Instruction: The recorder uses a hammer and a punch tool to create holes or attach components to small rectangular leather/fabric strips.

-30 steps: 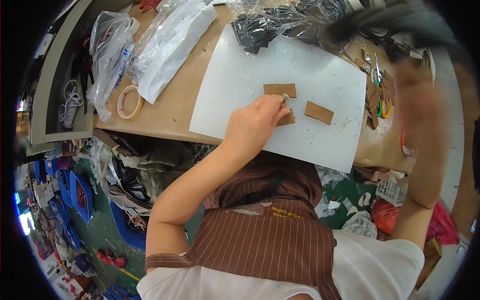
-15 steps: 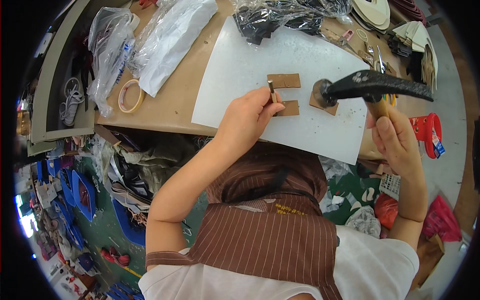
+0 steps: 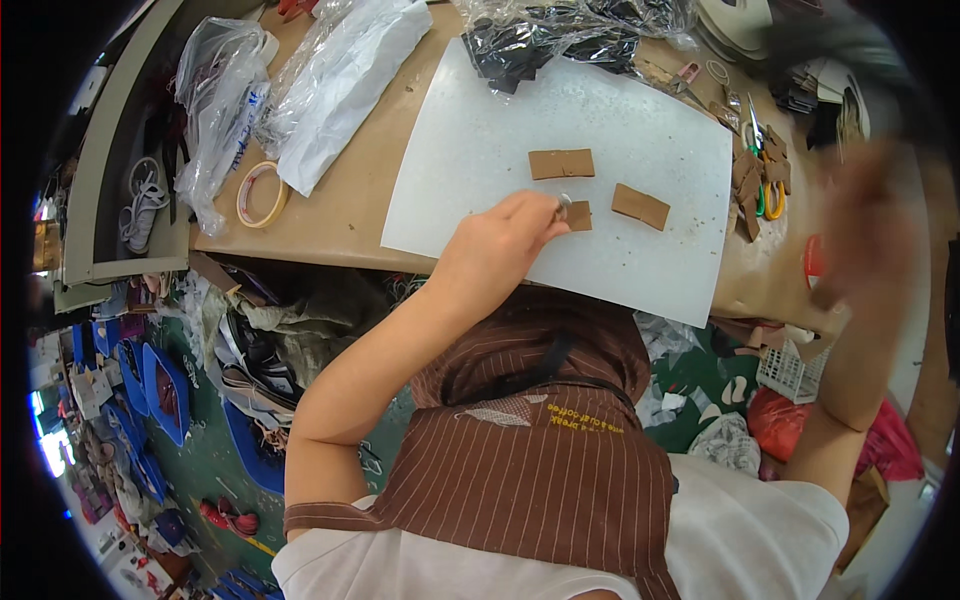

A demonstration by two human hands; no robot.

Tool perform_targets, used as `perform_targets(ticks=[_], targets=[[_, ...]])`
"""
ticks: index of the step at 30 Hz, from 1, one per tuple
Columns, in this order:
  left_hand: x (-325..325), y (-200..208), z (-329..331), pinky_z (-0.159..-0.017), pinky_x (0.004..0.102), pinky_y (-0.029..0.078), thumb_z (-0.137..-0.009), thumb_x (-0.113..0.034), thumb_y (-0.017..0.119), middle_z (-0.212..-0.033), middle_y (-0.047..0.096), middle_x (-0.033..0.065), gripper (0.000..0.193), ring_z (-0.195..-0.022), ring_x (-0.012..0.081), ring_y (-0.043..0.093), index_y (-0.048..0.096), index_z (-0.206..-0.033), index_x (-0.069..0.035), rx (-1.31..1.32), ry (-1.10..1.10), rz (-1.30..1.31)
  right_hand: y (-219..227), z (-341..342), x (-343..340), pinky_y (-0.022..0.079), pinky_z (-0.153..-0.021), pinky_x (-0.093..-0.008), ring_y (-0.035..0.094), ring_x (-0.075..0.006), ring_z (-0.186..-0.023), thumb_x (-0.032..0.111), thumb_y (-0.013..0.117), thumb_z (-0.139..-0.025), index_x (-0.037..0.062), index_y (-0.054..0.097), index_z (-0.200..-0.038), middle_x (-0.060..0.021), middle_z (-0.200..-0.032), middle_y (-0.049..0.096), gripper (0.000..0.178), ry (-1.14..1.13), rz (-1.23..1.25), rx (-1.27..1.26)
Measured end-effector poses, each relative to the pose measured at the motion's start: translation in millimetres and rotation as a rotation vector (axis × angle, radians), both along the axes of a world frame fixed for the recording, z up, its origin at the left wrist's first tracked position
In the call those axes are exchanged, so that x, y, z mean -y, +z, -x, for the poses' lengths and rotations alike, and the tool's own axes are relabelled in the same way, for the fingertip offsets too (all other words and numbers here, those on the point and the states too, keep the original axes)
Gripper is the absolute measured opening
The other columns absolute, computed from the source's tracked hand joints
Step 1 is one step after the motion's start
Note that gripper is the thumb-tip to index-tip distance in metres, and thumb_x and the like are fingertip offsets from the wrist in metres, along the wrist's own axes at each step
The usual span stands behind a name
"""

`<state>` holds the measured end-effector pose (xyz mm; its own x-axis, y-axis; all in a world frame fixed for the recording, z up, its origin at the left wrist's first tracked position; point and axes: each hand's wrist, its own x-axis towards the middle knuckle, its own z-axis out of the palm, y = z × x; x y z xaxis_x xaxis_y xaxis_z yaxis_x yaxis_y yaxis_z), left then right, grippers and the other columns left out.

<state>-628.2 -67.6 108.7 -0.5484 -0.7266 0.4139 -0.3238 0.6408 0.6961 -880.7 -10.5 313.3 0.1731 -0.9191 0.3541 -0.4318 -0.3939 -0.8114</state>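
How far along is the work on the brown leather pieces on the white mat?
Done: hard to tell; no finished marks show. In hand: the left hand pins a small metal tool on the middle leather piece, while the right hand is raised and blurred. Left: two other leather pieces lie untouched on the white mat.

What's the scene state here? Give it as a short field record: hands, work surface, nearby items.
left hand: pinches a small metal tool on a small brown leather piece
right hand: raised, motion-blurred; contents cannot be told
work surface: white plastic cutting sheet on a brown table
other pieces: two brown rectangular leather pieces on the sheet, apart from the hand
left of sheet: roll of tape, clear plastic bags
right of sheet: green-handled scissors
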Motion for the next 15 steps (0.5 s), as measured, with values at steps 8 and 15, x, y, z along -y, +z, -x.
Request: perform_targets(ticks=[8,15], targets=[[2.0,1.3,10.8,-0.056,0.0359,0.047,-0.087,-0.012,0.066,-0.079,0.063,0.0138,0.019,-0.064,0.0323,0.060,0.051,-0.083,0.000,-0.096,0.145,-0.219,-55.9,0.1,-25.2,0.027,-0.048,-0.0195,0.036,-0.0019,-0.054,0.036,0.046,-0.101,0.0032,0.055,-0.092,0.0062,-0.061,0.042,0.035,-0.078,-0.457,0.034],[5.9,1.0,13.9,-0.057,0.0344,0.048,-0.087,-0.014,0.067,-0.078,0.065,0.0122,0.019,-0.063,0.0294,0.061,0.054,-0.085,-0.001,-0.108,0.128,-0.279,-41.8,33.1,-28.2,0.028,-0.045,-0.0182,0.036,-0.0037,-0.052,0.034,0.045,-0.101,0.0043,0.057,-0.092,0.0033,-0.060,0.044,0.034,-0.312,-0.209,0.045]])
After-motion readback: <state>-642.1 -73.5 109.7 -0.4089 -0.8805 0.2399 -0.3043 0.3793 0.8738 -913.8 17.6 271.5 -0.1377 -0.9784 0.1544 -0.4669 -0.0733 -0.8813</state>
